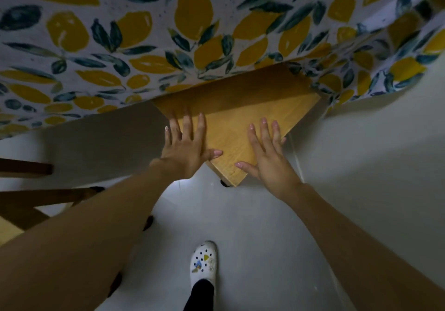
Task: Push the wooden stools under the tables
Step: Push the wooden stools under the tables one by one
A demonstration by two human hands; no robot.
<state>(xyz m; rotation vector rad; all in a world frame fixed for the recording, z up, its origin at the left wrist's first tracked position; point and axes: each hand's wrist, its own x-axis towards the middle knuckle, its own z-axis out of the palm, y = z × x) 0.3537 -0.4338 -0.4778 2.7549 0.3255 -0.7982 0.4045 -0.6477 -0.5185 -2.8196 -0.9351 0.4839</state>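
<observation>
A light wooden stool stands partly under a table covered by a lemon-print cloth; only its near corner and seat top show. My left hand lies flat on the stool's left edge, fingers spread. My right hand rests flat on the seat near its right edge, fingers apart. Neither hand grips anything. The stool's far half is hidden by the hanging cloth.
Dark wooden legs and rungs of another piece of furniture stand at the left. My foot in a white clog is on the pale grey floor below the stool. The cloth hangs low at the right.
</observation>
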